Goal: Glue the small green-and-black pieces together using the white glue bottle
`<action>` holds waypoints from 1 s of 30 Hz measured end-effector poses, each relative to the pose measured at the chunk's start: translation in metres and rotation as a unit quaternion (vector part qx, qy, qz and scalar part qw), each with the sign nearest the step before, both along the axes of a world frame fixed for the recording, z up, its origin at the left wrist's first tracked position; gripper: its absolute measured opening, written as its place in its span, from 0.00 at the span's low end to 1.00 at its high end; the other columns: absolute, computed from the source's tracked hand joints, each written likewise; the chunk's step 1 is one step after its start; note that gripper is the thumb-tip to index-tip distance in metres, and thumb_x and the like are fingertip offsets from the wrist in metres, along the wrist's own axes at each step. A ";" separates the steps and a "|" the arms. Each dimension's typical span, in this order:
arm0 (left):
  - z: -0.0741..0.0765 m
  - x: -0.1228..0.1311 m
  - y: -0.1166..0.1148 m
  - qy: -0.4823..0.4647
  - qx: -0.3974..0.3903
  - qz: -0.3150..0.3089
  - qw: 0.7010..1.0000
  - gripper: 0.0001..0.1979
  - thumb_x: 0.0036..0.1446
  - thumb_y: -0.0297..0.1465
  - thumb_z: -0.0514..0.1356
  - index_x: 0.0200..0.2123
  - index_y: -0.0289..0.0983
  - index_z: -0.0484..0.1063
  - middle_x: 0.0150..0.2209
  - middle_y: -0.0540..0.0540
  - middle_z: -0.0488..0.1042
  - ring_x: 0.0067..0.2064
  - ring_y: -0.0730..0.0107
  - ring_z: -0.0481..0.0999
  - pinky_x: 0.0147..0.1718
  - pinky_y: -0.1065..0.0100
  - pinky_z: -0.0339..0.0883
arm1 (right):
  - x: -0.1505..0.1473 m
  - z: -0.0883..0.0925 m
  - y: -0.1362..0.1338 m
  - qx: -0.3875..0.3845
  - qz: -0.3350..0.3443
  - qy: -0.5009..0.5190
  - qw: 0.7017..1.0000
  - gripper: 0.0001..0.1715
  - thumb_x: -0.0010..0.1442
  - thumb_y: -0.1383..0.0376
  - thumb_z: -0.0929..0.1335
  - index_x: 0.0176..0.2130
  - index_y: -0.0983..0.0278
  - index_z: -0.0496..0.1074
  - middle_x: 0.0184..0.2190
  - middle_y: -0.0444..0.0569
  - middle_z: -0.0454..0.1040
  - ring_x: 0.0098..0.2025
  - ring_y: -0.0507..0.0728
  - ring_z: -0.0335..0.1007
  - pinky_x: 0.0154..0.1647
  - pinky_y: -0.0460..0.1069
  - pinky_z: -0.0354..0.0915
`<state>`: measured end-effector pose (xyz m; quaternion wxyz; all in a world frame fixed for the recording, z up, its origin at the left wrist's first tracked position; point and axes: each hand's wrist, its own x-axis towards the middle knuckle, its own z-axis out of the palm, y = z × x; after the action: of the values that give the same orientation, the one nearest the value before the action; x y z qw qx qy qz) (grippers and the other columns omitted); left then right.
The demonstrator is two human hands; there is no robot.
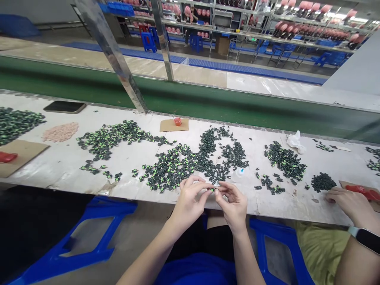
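Note:
My left hand [191, 200] and my right hand [233, 204] meet at the near edge of the white worktable [59, 170]. Both pinch one small dark-and-green piece [213, 190] between their fingertips. Just beyond my hands lies a large heap of the same small dark green pieces [190, 162]. A small clear bottle with a blue tip [239, 172] lies beside that heap, close to my right hand.
More heaps of the pieces lie at left [113, 136], far left [14, 122] and right [285, 158]. A pinkish pile [61, 132], a phone [64, 107], cardboard with a red cup [177, 121]. A co-worker's hand [346, 200] rests at right. Blue stools [97, 229] stand below.

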<state>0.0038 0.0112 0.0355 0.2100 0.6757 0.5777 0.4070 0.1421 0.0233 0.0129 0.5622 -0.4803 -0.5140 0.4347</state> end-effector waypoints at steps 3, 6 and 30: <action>0.000 -0.001 0.001 -0.050 -0.026 0.010 0.998 0.07 0.53 0.27 0.61 0.33 0.43 0.78 0.34 0.47 0.77 0.42 0.63 0.74 0.45 0.59 0.62 | 0.000 -0.002 0.000 0.024 -0.008 -0.016 1.000 0.13 0.48 0.68 0.72 0.38 0.63 0.75 0.25 0.45 0.77 0.25 0.51 0.73 0.29 0.46 0.72; 0.002 0.001 0.000 -0.083 -0.052 0.023 0.995 0.06 0.52 0.27 0.61 0.31 0.42 0.78 0.34 0.47 0.76 0.42 0.62 0.75 0.44 0.60 0.65 | 0.000 -0.004 -0.001 0.059 -0.010 -0.042 0.997 0.14 0.49 0.69 0.71 0.38 0.63 0.73 0.26 0.45 0.78 0.25 0.51 0.73 0.29 0.46 0.72; -0.034 -0.028 0.010 0.160 -0.012 0.059 0.985 0.17 0.56 0.17 0.52 0.36 0.43 0.75 0.38 0.45 0.79 0.51 0.50 0.66 0.50 0.43 0.50 | 0.077 -0.015 0.021 0.058 -0.289 -0.272 0.916 0.19 0.55 0.52 0.68 0.38 0.65 0.75 0.43 0.58 0.75 0.50 0.65 0.66 0.49 0.61 0.64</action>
<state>-0.0246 0.0208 0.0018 0.0989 0.6942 0.6477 0.2980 0.2196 0.0445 -0.0018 0.5285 -0.6741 -0.5105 0.0749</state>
